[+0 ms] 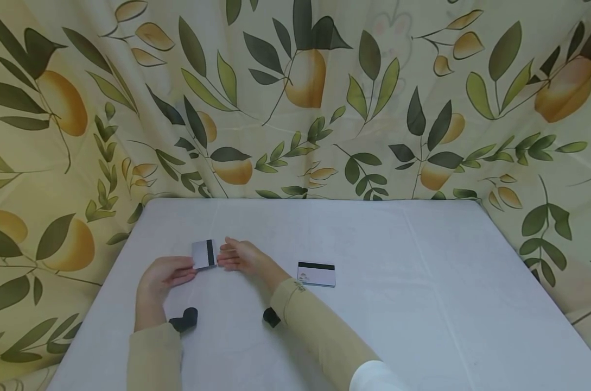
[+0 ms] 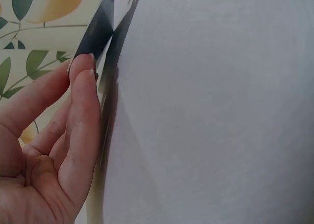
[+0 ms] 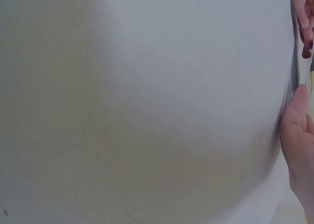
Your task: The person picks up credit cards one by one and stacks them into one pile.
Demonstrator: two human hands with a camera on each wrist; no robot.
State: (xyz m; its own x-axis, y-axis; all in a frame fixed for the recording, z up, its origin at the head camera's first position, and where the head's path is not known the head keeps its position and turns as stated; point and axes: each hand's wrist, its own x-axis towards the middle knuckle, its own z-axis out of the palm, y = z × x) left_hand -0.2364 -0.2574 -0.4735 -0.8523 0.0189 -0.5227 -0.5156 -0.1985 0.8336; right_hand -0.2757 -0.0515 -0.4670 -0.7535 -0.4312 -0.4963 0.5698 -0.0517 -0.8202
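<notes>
In the head view my left hand (image 1: 162, 274) pinches the left edge of a pale card with a black stripe (image 1: 201, 255). From the left wrist view, my left fingertips (image 2: 84, 64) grip one end of this card (image 2: 98, 33), tilted over the white table. My right hand (image 1: 248, 258) has its fingers extended, with fingertips right at the card's striped end. The right wrist view catches only part of the right hand (image 3: 299, 140) at its edge, beside the card's end. Another striped card (image 1: 317, 275) lies flat on the table, right of my right forearm.
A white cloth covers the table (image 1: 398, 326). Behind it and along its sides hangs a curtain (image 1: 275, 146) printed with fruit and leaves. Black wrist-worn pieces show at the left cuff (image 1: 185, 320) and the right cuff (image 1: 271, 317). My right sleeve (image 1: 324, 331) crosses the table's front middle.
</notes>
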